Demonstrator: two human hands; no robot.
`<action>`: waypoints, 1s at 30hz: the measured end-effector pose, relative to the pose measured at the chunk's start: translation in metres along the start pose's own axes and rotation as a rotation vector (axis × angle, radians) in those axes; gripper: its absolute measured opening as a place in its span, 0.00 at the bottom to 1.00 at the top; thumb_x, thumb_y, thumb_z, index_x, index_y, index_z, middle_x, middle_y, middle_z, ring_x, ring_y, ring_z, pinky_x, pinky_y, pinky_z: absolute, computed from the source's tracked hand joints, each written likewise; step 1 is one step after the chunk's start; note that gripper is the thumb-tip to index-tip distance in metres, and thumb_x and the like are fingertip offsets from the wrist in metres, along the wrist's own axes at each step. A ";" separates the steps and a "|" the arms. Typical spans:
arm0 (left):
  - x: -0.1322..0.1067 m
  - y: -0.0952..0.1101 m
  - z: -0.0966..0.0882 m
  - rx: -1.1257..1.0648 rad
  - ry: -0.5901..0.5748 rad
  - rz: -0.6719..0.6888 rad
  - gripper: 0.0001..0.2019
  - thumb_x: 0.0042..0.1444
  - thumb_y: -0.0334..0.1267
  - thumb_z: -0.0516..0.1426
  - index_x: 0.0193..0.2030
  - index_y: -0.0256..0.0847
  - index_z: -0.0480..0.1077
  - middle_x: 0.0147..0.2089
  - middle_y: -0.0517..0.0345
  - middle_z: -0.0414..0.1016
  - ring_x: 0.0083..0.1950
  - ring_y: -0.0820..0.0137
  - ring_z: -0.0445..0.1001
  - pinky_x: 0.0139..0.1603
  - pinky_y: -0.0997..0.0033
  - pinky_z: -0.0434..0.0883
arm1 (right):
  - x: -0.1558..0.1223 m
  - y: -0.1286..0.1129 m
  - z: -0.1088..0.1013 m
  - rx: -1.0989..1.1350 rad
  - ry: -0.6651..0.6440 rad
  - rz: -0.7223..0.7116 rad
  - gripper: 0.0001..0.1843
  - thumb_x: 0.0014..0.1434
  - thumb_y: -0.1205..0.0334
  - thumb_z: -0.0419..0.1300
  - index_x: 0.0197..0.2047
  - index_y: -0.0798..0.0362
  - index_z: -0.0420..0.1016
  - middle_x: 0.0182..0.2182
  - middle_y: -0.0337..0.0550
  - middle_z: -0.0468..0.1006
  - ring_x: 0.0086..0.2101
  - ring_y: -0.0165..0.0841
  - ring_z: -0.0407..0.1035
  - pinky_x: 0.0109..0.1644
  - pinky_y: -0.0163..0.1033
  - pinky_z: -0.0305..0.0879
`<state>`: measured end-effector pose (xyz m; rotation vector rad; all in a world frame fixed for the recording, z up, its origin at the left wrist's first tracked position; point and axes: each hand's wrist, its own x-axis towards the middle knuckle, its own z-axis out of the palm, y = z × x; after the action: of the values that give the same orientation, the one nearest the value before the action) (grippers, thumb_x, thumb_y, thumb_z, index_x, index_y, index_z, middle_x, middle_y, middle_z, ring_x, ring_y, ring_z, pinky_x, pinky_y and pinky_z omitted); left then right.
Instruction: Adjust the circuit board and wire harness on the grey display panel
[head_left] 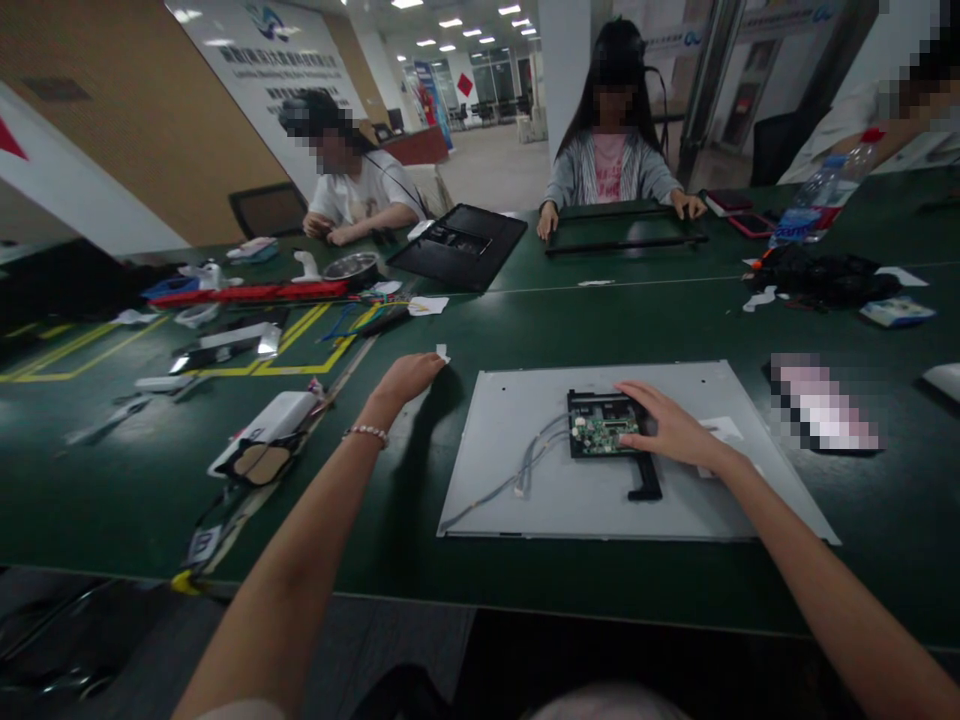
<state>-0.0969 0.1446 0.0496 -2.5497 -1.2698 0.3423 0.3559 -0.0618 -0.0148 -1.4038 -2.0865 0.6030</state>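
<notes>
My left hand [411, 378] is out over the green table, left of a flat grey panel [510, 415], its fingers pinched on a small white piece [442, 352] like a scrap of tape. On the panel lies a black bracket [646, 480] carrying a green circuit board [600, 428]. My right hand [667, 425] grips the right end of the bracket, thumb on the board and fingers along the far edge. Grey cables [529, 455] run from the board's left side across the panel. A white label beside my right wrist is partly hidden.
A white device [274, 435] with a cable stands left of my forearm. Beyond are a black display cover [461, 245] and a red strip [255, 292]. Across the table a person holds a black frame [622, 243]; another sits left. A phone [825, 402] and bottles [814, 205] are at right.
</notes>
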 end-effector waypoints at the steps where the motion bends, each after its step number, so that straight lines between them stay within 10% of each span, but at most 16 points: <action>1: 0.000 0.002 -0.001 0.008 -0.006 -0.024 0.15 0.62 0.26 0.48 0.48 0.35 0.74 0.49 0.42 0.77 0.49 0.59 0.77 0.48 0.64 0.72 | 0.000 0.000 0.000 0.001 0.001 0.001 0.42 0.58 0.40 0.60 0.71 0.40 0.51 0.68 0.48 0.57 0.65 0.46 0.54 0.67 0.56 0.55; 8: 0.000 0.038 -0.021 0.040 0.060 -0.110 0.15 0.65 0.29 0.45 0.46 0.33 0.72 0.45 0.42 0.76 0.45 0.59 0.77 0.41 0.65 0.71 | 0.001 0.000 0.000 0.009 0.002 -0.007 0.42 0.58 0.41 0.60 0.71 0.39 0.51 0.68 0.49 0.57 0.64 0.48 0.56 0.66 0.59 0.56; 19: -0.017 0.192 -0.084 -0.043 0.162 0.194 0.10 0.63 0.26 0.49 0.43 0.34 0.71 0.40 0.46 0.75 0.42 0.62 0.74 0.40 0.66 0.68 | 0.000 -0.004 -0.003 -0.033 0.013 -0.030 0.42 0.59 0.44 0.60 0.71 0.38 0.48 0.68 0.47 0.58 0.64 0.49 0.56 0.65 0.59 0.58; 30: -0.022 0.190 -0.080 -0.323 0.128 0.131 0.11 0.64 0.33 0.51 0.47 0.37 0.73 0.43 0.50 0.76 0.44 0.65 0.76 0.42 0.68 0.69 | -0.001 -0.007 -0.004 -0.002 0.028 -0.045 0.43 0.59 0.44 0.61 0.72 0.42 0.47 0.67 0.49 0.58 0.64 0.49 0.56 0.67 0.59 0.56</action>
<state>0.0573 0.0060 0.0614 -2.8778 -1.1965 -0.0034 0.3542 -0.0649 -0.0072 -1.3552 -2.0915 0.5594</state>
